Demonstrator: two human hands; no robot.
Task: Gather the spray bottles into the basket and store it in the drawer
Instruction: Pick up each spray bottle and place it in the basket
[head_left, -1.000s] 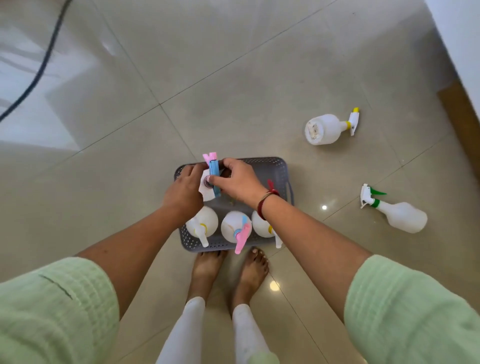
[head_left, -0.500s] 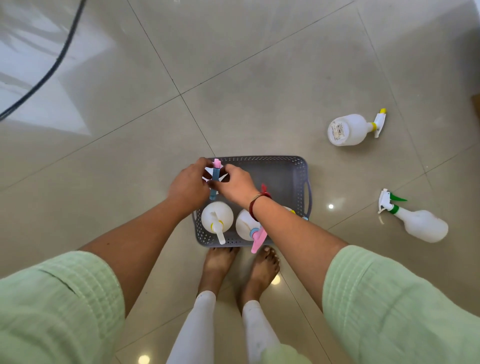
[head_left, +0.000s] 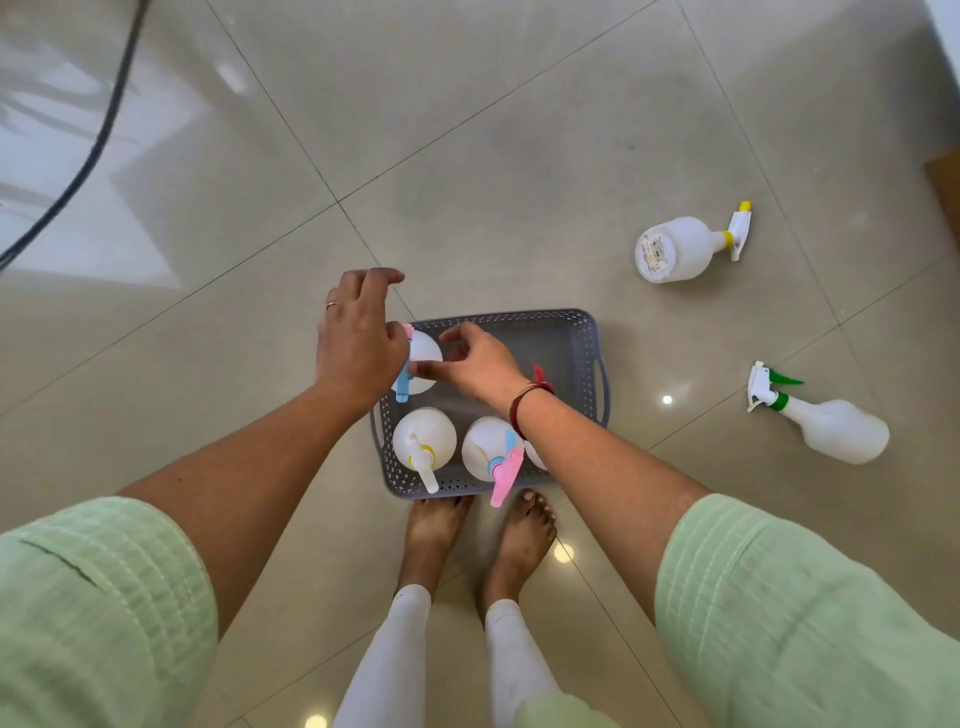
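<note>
Grey basket (head_left: 571, 332) is holding four spray bottles (head_left: 424, 436), two more are lying on the floor (head_left: 519, 156), and left hand (head_left: 358, 338) and right hand (head_left: 480, 366) are hovering slack-fingered, gripping nothing.

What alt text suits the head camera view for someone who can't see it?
The left hand and right hand are at a blue-triggered spray bottle standing in a grey basket on the tiled floor, with other bottles upright beside it. A yellow-nozzled bottle and a green-triggered bottle lie on the floor to the right.

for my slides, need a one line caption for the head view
Left hand and right hand at a spray bottle standing in the grey basket; two bottles lie on the floor.
</note>
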